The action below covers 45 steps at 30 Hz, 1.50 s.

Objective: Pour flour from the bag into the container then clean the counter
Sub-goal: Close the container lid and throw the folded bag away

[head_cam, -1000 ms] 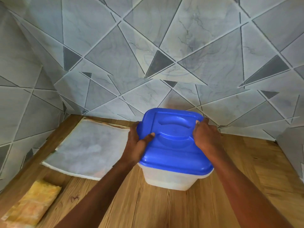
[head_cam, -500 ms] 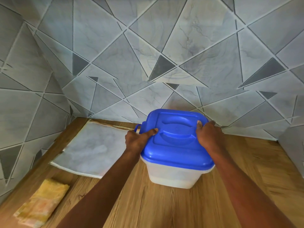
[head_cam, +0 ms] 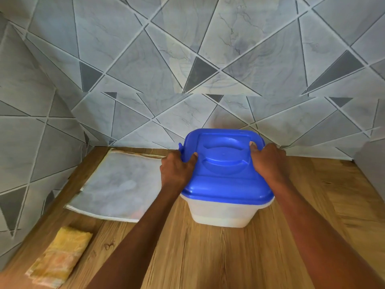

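- Both hands clamp the blue lid (head_cam: 225, 163) of the container (head_cam: 223, 213): left hand (head_cam: 177, 170) curled over its left edge, thumb on top; right hand (head_cam: 266, 161) curled over its right edge.
- Wooden counter (head_cam: 208, 257) bears the container near the tiled wall (head_cam: 187, 59).
- Flat bag (head_cam: 118, 184) lies left of the container.
- Yellow cloth (head_cam: 60, 259) lies left of and nearer than the container.

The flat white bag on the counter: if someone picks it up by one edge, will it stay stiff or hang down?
The bag lies very flat and thin, so it is probably nearly empty, light and floppy. Its surface looks smooth, perhaps slippery on the wooden counter. A pinch at one edge would likely let it droop.
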Available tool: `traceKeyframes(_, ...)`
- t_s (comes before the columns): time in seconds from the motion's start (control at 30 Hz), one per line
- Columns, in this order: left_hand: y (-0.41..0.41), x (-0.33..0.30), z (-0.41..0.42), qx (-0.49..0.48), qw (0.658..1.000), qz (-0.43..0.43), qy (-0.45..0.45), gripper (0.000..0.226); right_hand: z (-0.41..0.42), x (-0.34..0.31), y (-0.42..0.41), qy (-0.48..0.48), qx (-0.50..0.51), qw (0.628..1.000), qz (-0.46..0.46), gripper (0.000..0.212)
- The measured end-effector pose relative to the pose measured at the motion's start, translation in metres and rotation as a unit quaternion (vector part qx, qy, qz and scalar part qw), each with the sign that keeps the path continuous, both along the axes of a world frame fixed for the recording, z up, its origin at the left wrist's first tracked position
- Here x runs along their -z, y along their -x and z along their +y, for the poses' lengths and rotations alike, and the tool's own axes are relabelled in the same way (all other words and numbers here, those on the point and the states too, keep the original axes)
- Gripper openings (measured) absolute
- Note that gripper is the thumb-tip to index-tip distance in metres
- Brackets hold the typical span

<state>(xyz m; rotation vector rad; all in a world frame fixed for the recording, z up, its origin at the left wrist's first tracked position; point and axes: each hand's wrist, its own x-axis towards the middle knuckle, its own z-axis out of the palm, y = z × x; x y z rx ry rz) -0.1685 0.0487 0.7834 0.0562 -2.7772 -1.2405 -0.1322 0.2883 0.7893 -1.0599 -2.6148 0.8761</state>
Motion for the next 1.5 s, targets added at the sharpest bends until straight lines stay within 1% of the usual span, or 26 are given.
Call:
traceKeyframes(0.07,-0.004,-0.003,0.001,0.02,0.999,0.008,0.046,0.047,-0.001,0.0,-0.003,0.009,0.001,1.0,0.005,0.07)
traceKeyframes(0.13,-0.007,0.0,-0.001,0.038,0.998,0.007,0.053,0.051,0.0,0.001,-0.006,0.018,-0.001,1.0,0.014,0.07)
traceKeyframes(0.17,-0.009,0.002,-0.003,0.055,0.998,0.003,0.035,0.053,-0.001,0.002,-0.009,0.02,-0.007,1.0,0.021,0.069)
traceKeyframes(0.23,-0.021,0.011,-0.008,0.096,0.995,-0.002,-0.034,0.066,-0.002,0.004,-0.017,0.033,-0.024,0.998,0.038,0.065)
traceKeyframes(0.27,-0.029,0.016,-0.01,0.106,0.992,0.006,-0.062,0.074,-0.003,0.006,-0.021,0.047,-0.032,0.997,0.052,0.064)
traceKeyframes(0.33,-0.042,0.026,-0.01,0.1,0.99,0.047,-0.088,0.083,-0.005,0.013,-0.033,0.082,-0.041,0.992,0.084,0.063)
traceKeyframes(0.4,-0.05,0.034,-0.007,0.083,0.987,0.091,-0.104,0.086,-0.008,0.022,-0.046,0.109,-0.045,0.984,0.13,0.066)
traceKeyframes(0.47,-0.054,0.038,-0.004,0.064,0.985,0.108,-0.116,0.086,-0.012,0.034,-0.061,0.13,-0.057,0.972,0.185,0.068)
traceKeyframes(0.57,-0.056,0.04,0.002,0.037,0.982,0.128,-0.136,0.081,-0.015,0.046,-0.078,0.18,-0.076,0.954,0.228,0.081)
traceKeyframes(0.63,-0.054,0.041,0.005,0.022,0.98,0.133,-0.145,0.08,-0.015,0.048,-0.079,0.198,-0.079,0.949,0.233,0.089)
traceKeyframes(0.67,-0.051,0.041,0.007,0.018,0.98,0.131,-0.148,0.08,-0.014,0.047,-0.075,0.199,-0.078,0.948,0.234,0.089)
traceKeyframes(0.8,-0.035,0.041,0.016,0.021,0.982,0.127,-0.138,0.08,-0.008,0.042,-0.058,0.196,-0.066,0.947,0.248,0.07)
traceKeyframes(1.03,0.005,0.043,0.048,0.023,0.982,0.123,-0.143,0.077,0.022,0.039,-0.016,0.222,-0.067,0.936,0.266,0.059)
traceKeyframes(1.1,0.017,0.044,0.057,0.021,0.98,0.132,-0.15,0.074,0.032,0.039,-0.003,0.217,-0.075,0.938,0.261,0.062)
traceKeyframes(1.2,0.032,0.043,0.068,0.025,0.98,0.122,-0.153,0.07,0.044,0.044,0.013,0.217,-0.064,0.939,0.258,0.069)
traceKeyframes(1.3,0.045,0.042,0.076,0.022,0.983,0.114,-0.144,0.072,0.052,0.045,0.026,0.224,-0.056,0.941,0.249,0.077)
traceKeyframes(1.43,0.054,0.045,0.083,0.021,0.984,0.106,-0.141,0.079,0.06,0.04,0.035,0.226,-0.067,0.943,0.236,0.073)
traceKeyframes(1.5,0.056,0.045,0.083,0.02,0.985,0.1,-0.136,0.081,0.06,0.039,0.036,0.219,-0.064,0.945,0.234,0.078)
